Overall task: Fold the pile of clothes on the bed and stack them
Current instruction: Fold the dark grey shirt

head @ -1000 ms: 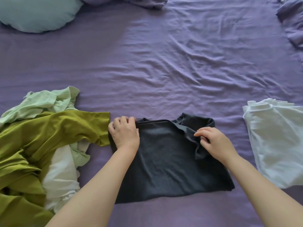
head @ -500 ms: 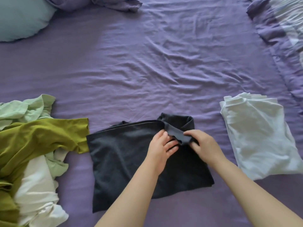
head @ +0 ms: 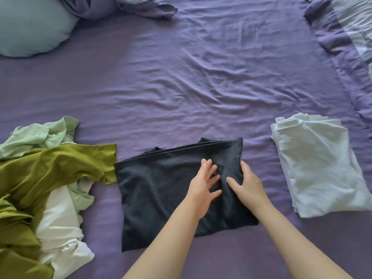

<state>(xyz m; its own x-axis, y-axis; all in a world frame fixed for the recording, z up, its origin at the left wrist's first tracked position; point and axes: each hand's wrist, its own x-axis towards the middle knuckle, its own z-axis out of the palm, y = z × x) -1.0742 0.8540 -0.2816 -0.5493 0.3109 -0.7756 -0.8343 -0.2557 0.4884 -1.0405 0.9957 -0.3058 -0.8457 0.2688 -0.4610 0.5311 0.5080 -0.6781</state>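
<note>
Fig.: I see L hand (head: 203,183) & R hand (head: 246,183) flat, fingers spread, pressing dark grey garment (head: 161,194), gripping nothing. Garment centre-bed, long axis L–R; white folded stack (head: 320,168) lies rightward, R hand nearer.

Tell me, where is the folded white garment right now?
The folded white garment lies on the purple sheet at the right of the head view, just beyond the dark shirt.
</note>
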